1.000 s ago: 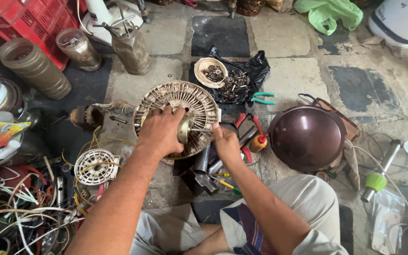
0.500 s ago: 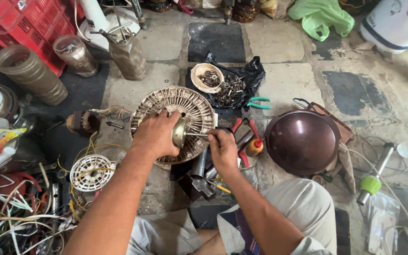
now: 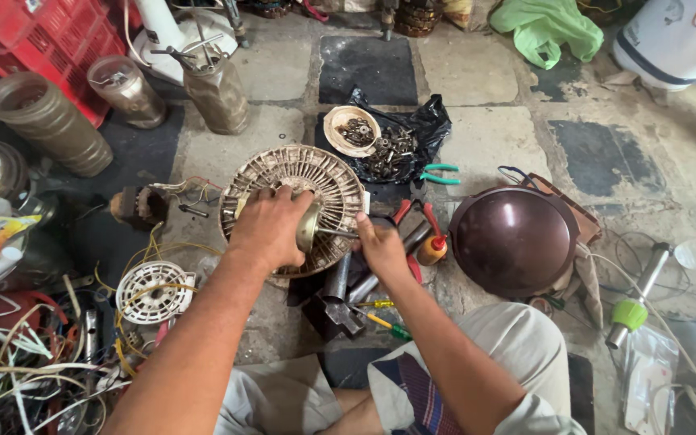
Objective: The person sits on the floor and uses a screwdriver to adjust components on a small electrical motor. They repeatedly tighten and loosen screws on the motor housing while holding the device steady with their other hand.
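The left hand [image 3: 271, 228] lies over the middle of a round, dusty motor core [image 3: 300, 208] with radial slots, its fingers curled and pressed on the top face, while a small brass-coloured cap [image 3: 308, 226] shows just beside the palm. The right hand [image 3: 380, 246] is closed around a thin metal shaft [image 3: 337, 233] that comes out sideways from this cap. The core stands on the stone floor [image 3: 485, 137], between the person's knees and a black plastic bag [image 3: 412, 133] holding a shallow dish of small metal parts [image 3: 352, 130]. I judge the core to be heavy and stiff, made of stacked metal, with a rough rim that gives good hold; the thin wires near its edge look fragile, so the rim or the hub is the safer place to take it. The shaft seems smooth and perhaps greasy, so it may slip. Room is tight: dark metal tubes [image 3: 340, 278], screwdrivers [image 3: 384, 321] and a brown dome cover [image 3: 513, 240] lie near on the right, a white plastic grille [image 3: 153, 292] and tangled wires [image 3: 26, 379] on the left. The freest floor is beyond the core, toward the far left.
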